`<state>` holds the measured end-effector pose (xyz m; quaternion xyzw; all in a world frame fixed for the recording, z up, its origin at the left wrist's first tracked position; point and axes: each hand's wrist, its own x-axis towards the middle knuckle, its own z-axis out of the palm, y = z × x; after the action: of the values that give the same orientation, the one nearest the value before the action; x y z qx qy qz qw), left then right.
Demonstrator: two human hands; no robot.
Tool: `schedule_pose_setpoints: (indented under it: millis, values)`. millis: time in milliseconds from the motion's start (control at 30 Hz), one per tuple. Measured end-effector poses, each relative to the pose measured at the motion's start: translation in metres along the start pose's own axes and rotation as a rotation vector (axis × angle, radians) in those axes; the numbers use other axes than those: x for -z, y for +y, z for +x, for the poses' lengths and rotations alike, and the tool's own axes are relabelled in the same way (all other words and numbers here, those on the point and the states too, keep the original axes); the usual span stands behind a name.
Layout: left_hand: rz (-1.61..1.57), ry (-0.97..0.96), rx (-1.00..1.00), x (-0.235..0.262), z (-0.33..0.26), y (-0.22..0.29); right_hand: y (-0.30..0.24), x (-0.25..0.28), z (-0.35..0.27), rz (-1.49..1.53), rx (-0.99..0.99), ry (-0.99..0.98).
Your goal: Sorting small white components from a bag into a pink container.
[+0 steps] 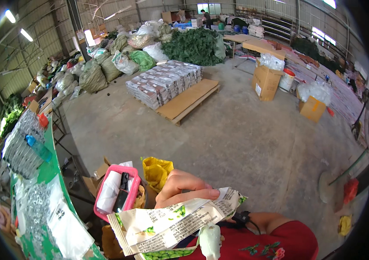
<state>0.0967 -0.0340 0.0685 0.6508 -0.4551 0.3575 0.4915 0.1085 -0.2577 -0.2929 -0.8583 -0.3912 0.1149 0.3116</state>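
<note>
A cream-coloured snack wrapper (171, 225) printed with green beans stretches across the lower middle, close to me. My left hand (186, 189) is closed on its upper edge, thumb and forefinger pinching it. The wrapper hides the rest of this hand and its arm. In front of the wrapper's lower edge is a pale green ice pop (210, 241), narrowing downward. From the right comes my right forearm (267, 220), a black band (243, 218) at its wrist and a red flowered sleeve (297, 236) behind. The wrapper covers my right hand, so its fingers do not show.
A pink basket (137, 184) with a white bottle stands beside a yellow bag (156, 169). A green table (53, 167) curves along the left, holding clear packaged goods. Ahead are a loaded pallet (178, 121), stuffed sacks (92, 77) and cartons (266, 82). A person (206, 19) stands far back.
</note>
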Motion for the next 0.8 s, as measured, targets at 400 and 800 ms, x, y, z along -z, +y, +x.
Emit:
schedule_pose_setpoints:
  millis: [400, 800]
  values:
    - [-0.002, 0.003, 0.042, 0.001, 0.002, 0.009, -0.012, 0.006, 0.004, 0.028, 0.127, 0.227]
    - [0.016, 0.026, 0.074, 0.0, -0.006, 0.011, 0.006, -0.006, -0.002, -0.14, -0.087, -0.068]
